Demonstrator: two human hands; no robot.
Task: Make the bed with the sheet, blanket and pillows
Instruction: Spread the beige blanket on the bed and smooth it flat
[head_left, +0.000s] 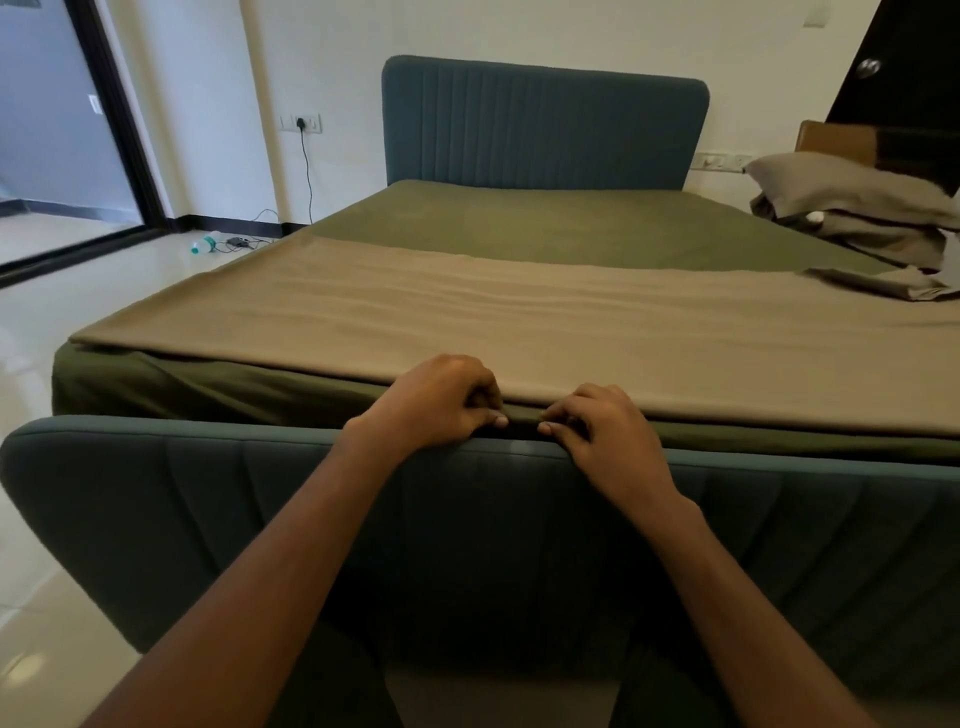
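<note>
Blanket (519, 332) edge pinched by curled fingers (480, 395) of left hand (436, 402) and right hand (597, 431); one sheet (545, 223) beneath.

Both bare forearms extended forward, converging. Left hand (441, 402) knuckles up, fingers curled, thumb beneath, pinching blanket (519, 332) edge. Right hand (597, 426) just beside it, same curled pinch on same edge. Thumb tips near each other, not touching.

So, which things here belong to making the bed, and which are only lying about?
For the job: green sheet, tan blanket, grey pillows, left hand and right hand, both gripping the blanket's near edge.
Lying about: water bottle, charger cable.
</note>
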